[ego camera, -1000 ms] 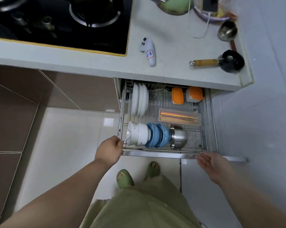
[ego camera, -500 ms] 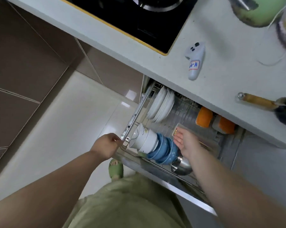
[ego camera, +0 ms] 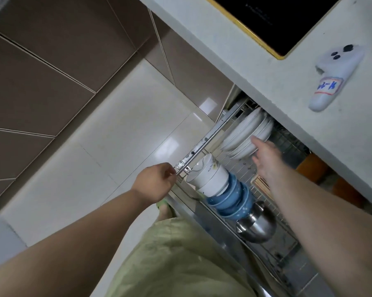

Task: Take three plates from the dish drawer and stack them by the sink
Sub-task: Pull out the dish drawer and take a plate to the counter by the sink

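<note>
Several white plates (ego camera: 244, 133) stand on edge in the wire rack of the pulled-out dish drawer (ego camera: 204, 142), just under the counter edge. My right hand (ego camera: 264, 153) reaches into the drawer with fingers spread, its fingertips at the rim of the nearest plates, gripping nothing. My left hand (ego camera: 157, 182) is closed on the drawer's front left corner rail. No sink is in view.
White bowls (ego camera: 208, 177), blue bowls (ego camera: 231, 200) and a steel bowl (ego camera: 256, 228) lie in the drawer's front row. Orange containers (ego camera: 311, 168) sit at the back. The grey counter (ego camera: 266, 67) above carries a white controller (ego camera: 335, 76) and a black hob (ego camera: 272, 20).
My right hand has moved from the blue bowls deeper into the drawer, up to the white plates. The view has swung and tilted. My left hand still holds the drawer corner.
</note>
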